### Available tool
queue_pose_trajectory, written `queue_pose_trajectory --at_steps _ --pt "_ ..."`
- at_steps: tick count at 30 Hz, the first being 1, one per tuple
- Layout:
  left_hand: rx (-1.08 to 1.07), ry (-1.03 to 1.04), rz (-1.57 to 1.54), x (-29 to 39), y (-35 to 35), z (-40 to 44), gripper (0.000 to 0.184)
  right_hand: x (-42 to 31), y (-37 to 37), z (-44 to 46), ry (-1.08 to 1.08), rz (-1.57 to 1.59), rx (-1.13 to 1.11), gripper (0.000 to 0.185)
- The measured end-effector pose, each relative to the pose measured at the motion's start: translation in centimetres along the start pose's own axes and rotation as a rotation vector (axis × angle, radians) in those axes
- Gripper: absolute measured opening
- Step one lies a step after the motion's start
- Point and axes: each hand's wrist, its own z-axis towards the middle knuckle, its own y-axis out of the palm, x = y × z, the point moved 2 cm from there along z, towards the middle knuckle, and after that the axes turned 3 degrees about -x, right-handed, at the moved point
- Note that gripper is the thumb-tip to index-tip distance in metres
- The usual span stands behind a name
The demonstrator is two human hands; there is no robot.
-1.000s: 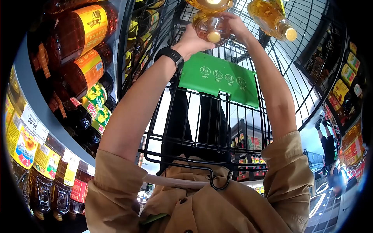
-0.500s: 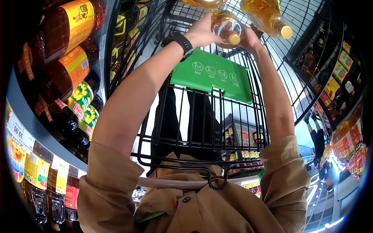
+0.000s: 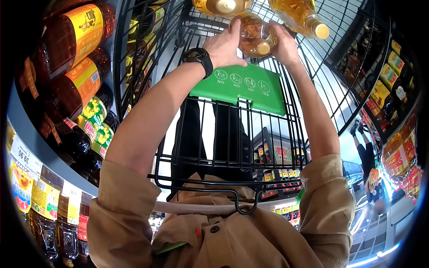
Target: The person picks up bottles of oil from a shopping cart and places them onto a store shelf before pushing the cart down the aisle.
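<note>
A clear bottle of golden oil point(image 3: 255, 33) with a yellow cap lies in the black wire shopping cart point(image 3: 205, 156), its cap toward me. My left hand point(image 3: 224, 47), with a black watch on its wrist, is at the bottle's left side, fingers stretched and thumb spread away. On the other side, my right hand point(image 3: 285, 47) is beside the bottle with fingers extended. Both hands look loosened around it; whether fingertips still touch cannot be made out. Two similar oil bottles lie close by, one bottle point(image 3: 223, 6) behind and another bottle point(image 3: 301, 18) to the right.
A green plastic flap point(image 3: 239, 89) with printed icons sits at the cart's near end. Shelves of large dark oil bottles point(image 3: 80, 33) line the left, with a price tag point(image 3: 26, 156) below. More bottles point(image 3: 384, 96) stand on the right, and a person point(image 3: 368, 158) is farther off.
The oil bottle has shifted slightly left and lower into the cart. My hands have loosened from their grip on it, the left one moving down and left.
</note>
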Motion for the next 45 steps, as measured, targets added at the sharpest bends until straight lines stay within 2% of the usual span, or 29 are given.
queue_pose_trajectory --at_steps 1,3,5,7,11,13,14,17,19,21,24,28,29,31,33,35,36,37,39,40,41,43,45 --pt "-0.043 -0.033 0.038 0.6 -0.5 -0.2 0.125 0.0 -0.3 0.4 -0.102 -0.010 0.060 0.062" --pt "-0.024 -0.070 0.014 1.1 -0.6 0.3 0.125 -0.4 -1.4 1.2 -0.070 -0.027 -0.127 0.053" --pt "-0.002 -0.123 -0.015 1.7 -0.6 1.2 0.120 -0.8 -2.2 1.7 0.051 -0.100 -0.247 0.046" --pt "0.020 -0.070 -0.019 1.4 -0.6 2.1 0.113 0.6 -1.3 1.5 -0.033 -0.036 -0.191 0.036" --pt "0.112 0.085 -0.150 -0.2 0.0 2.7 0.099 3.4 1.6 0.0 0.046 0.065 -0.185 0.032" --pt "0.197 0.143 -0.172 -0.2 0.1 2.1 0.099 0.4 0.0 -0.5 0.137 0.177 -0.168 0.029" --pt "0.091 0.080 -0.190 -0.1 0.2 2.2 0.102 0.3 -0.2 -0.4 0.154 0.175 -0.190 0.028" --pt "0.136 0.109 -0.166 0.9 0.2 1.5 0.109 0.0 -0.6 -0.2 0.200 0.166 -0.256 0.027" --pt "0.132 0.069 -0.187 1.2 0.6 1.8 0.121 -0.4 -1.0 0.2 0.223 0.150 -0.308 0.028" --pt "0.138 -0.023 -0.207 1.2 1.1 1.9 0.120 -0.4 -0.9 0.4 0.263 0.169 -0.366 0.028" --pt "0.160 0.091 -0.257 0.2 1.0 1.4 0.117 -1.2 -1.6 -0.1 0.268 0.194 -0.359 0.031" --pt "0.111 0.064 -0.389 0.4 1.1 1.1 0.111 -1.4 -2.7 -1.0 0.169 0.121 -0.300 0.030" --pt "0.083 0.044 -0.385 0.6 1.0 1.0 0.111 -0.6 -2.5 -1.2 0.203 0.101 -0.319 0.028" --pt "0.028 0.005 -0.374 0.8 0.8 1.1 0.109 -2.3 -4.3 -1.7 0.170 0.017 -0.295 0.027" --pt "0.013 0.026 -0.381 1.2 0.3 0.9 0.107 -4.9 -6.4 -2.5 0.230 -0.156 -0.266 0.026" --pt "-0.012 0.048 -0.367 2.2 -1.0 0.2 0.106 -7.7 -8.9 -3.4 0.291 -0.138 -0.289 0.027" --pt "-0.029 0.071 -0.355 2.9 -2.0 -0.3 0.103 -7.5 -9.2 -4.0 0.308 -0.152 -0.251 0.026" --pt "-0.057 0.094 -0.345 3.5 -2.6 -0.6 0.103 -7.6 -9.4 -4.8 0.219 -0.128 -0.109 0.027" --pt "-0.111 0.139 -0.320 4.3 -4.0 -1.4 0.103 -8.7 -11.1 -6.1 0.167 -0.124 -0.086 0.028" --pt "-0.070 0.184 -0.276 5.1 -5.0 -2.4 0.099 -10.5 -12.7 -6.6 0.382 -0.048 -0.179 0.029" --pt "-0.054 0.234 -0.313 5.1 -5.0 -2.7 0.094 -11.8 -14.0 -7.4 0.429 -0.019 -0.204 0.030" --pt "-0.086 0.309 -0.278 6.7 -6.3 -3.8 0.090 -14.2 -16.7 -8.9 0.405 -0.030 -0.284 0.028" --pt "-0.252 0.287 -0.322 8.5 -8.4 -6.0 0.089 -15.6 -18.3 -10.7 0.354 0.046 -0.278 0.024"
